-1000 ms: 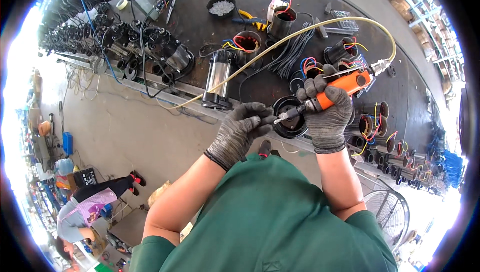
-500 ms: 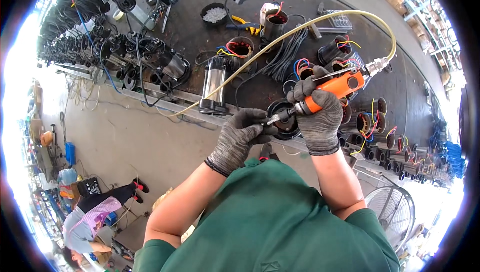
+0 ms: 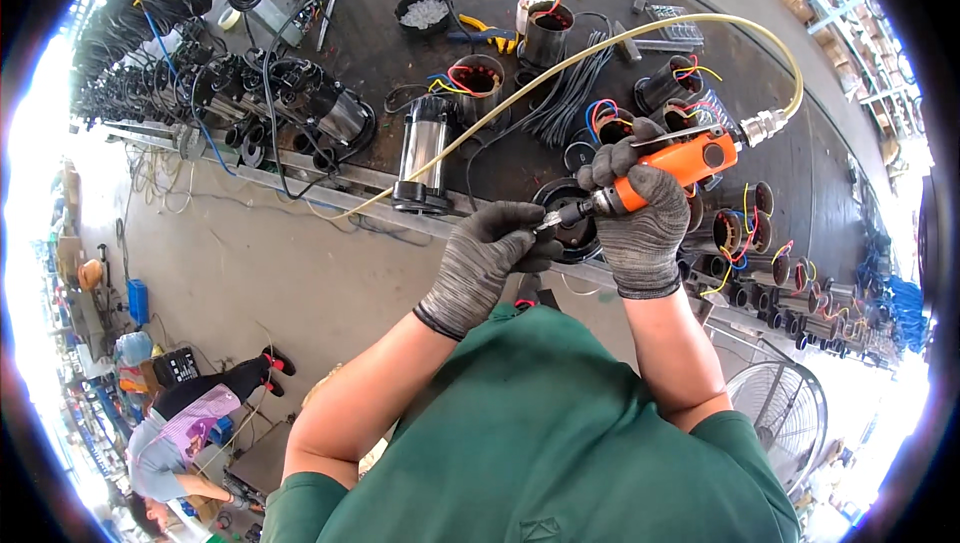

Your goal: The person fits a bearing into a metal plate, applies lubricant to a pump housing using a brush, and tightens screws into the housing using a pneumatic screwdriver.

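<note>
My right hand, in a grey-and-black knit glove, is wrapped round an orange air die grinder with a black collar. Its shiny pointed bit aims left toward my left hand. That hand, gloved alike, has thumb and fingers pinched together right at the bit's tip; whatever small piece sits between them is hidden. Below the tool, at the bench edge, lies a round black part, partly covered by my hands. A pale yellow air hose runs from the tool's back end and arcs over the bench.
A steel-bodied motor cylinder stands left of my hands. Metal housings with coloured wires crowd the right side of the dark bench. Behind are a black bowl of clear bits and yellow pliers. Another person works at lower left.
The whole view has shifted slightly. The tool and both hands keep nearly the same pose, with the bit still at my left fingertips.
</note>
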Demonstrator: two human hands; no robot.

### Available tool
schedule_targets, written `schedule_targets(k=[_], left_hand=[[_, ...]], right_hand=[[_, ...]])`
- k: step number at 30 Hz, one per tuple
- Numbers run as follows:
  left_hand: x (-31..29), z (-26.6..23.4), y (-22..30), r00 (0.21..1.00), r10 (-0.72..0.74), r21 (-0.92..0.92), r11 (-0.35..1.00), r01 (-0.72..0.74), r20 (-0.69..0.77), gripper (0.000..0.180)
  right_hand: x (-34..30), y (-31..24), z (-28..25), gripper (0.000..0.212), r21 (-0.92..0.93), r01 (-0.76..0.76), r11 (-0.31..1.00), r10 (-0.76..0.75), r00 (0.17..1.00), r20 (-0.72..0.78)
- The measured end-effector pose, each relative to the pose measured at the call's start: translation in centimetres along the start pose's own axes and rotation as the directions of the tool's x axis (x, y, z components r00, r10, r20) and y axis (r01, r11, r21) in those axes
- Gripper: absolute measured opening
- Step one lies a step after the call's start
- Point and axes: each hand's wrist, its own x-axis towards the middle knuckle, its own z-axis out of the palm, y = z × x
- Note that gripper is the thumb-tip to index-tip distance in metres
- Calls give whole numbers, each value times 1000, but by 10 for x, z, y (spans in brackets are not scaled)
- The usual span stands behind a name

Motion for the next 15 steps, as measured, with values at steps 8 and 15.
schedule_targets(k=[8, 15], left_hand=[[28, 1, -18, 917, 397, 531, 769, -356, 41, 33], [52, -10, -21, 867, 469, 767, 491, -413, 167, 55]], right_hand=[[2, -4, -4, 47, 17, 54, 998, -51, 990, -134], [1, 8, -27, 51, -150, 98, 984, -116, 987, -115]])
